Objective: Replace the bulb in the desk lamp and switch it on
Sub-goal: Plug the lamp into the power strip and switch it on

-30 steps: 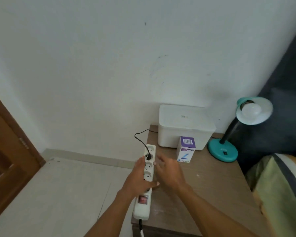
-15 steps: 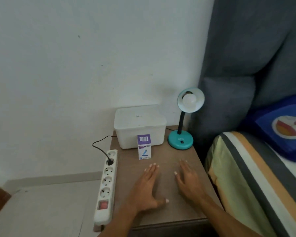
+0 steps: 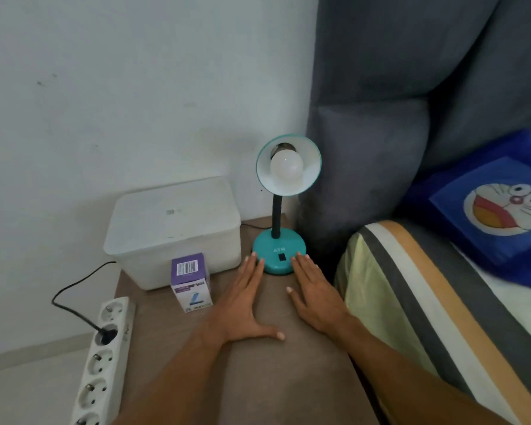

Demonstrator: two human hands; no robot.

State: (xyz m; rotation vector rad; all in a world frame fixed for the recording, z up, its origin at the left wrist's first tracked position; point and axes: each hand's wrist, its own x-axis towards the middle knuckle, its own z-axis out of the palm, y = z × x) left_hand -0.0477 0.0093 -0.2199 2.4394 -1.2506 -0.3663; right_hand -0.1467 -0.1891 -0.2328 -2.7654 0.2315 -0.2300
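Between two flat hands, left hand (image 3: 242, 297) and right hand (image 3: 314, 291) (both empty), the lamp base (image 3: 279, 254).

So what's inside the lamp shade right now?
A white bulb sits in the teal lamp shade, unlit. The socket behind it is mostly hidden by the bulb, so how far it is screwed in cannot be seen.

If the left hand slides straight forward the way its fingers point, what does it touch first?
Most likely the teal lamp base: the left hand lies flat, fingertips about at its left edge.
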